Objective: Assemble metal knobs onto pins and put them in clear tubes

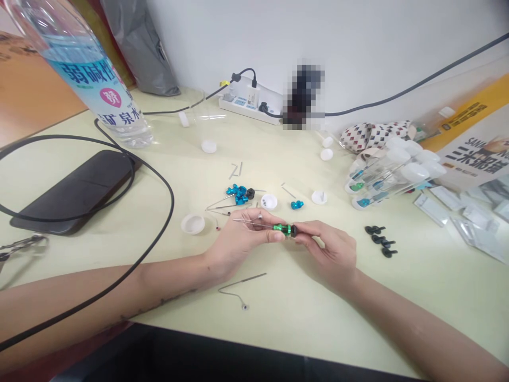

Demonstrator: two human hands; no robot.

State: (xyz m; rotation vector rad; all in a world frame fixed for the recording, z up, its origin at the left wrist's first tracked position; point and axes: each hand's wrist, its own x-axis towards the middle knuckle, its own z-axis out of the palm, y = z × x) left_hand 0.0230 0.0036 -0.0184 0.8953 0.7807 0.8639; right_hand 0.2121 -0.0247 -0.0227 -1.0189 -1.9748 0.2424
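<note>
Between my hands is a small green metal fitting [281, 228] with thin metal rods running out to its left. My left hand [248, 231] is closed on the green fitting, thumb in front. At the fitting's right end, my right hand [328, 244] pinches a black knob [294, 231]. Just beyond the hands lie several blue metal fittings [239, 195], a single blue fitting [297, 205] and a small white cap [269, 201] with tiny parts in it. Nearer the table's front edge rests a bent metal wire [238, 293] with a small round end.
Several black thumb screws [382, 240] lie at right, below capped clear tubes [392, 170] holding coloured parts. A white dish [193, 224] is left of the hands. Farther left are a black phone [75, 191], a looping black cable [169, 183] and a water bottle [99, 90]. A power strip [250, 106] stands behind.
</note>
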